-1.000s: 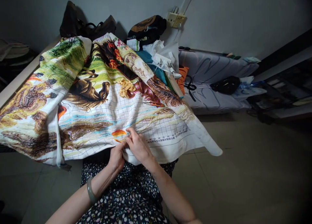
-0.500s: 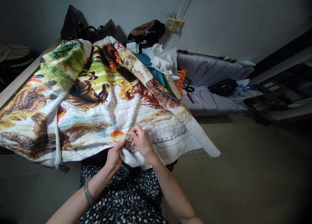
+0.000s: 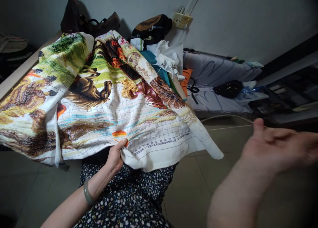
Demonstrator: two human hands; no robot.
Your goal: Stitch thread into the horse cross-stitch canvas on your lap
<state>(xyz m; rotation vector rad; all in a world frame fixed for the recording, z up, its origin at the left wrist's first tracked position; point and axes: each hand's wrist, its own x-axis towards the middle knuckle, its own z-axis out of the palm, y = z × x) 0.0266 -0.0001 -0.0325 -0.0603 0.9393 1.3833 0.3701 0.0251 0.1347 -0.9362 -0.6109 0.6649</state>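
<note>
A large cross-stitch cloth [image 3: 159, 140], printed with a grid and partly stitched in colour, spreads toward me. At its near edge my left hand [image 3: 115, 157] is closed on the fabric, thumb on top beside an orange stitched patch [image 3: 119, 134]. Far out to the right, off the cloth, my right hand [image 3: 273, 147] is raised, slightly blurred, its fingers drawn together. A pale thread [image 3: 231, 115] runs from the cloth's side to this hand, pulled out in a long loop. Any needle in those fingers cannot be made out.
A phone [image 3: 129, 71] and a tan bundle of thread [image 3: 129, 89] lie on the cloth. Behind are dark bags [image 3: 151, 29] and a white plastic bag [image 3: 171, 57]. A covered bench [image 3: 206, 72] stands at right, below a wall socket [image 3: 182, 20].
My right hand has swung from the cloth beside my left hand far out to the right, drawing the thread out long. My left hand keeps its grip on the cloth edge.
</note>
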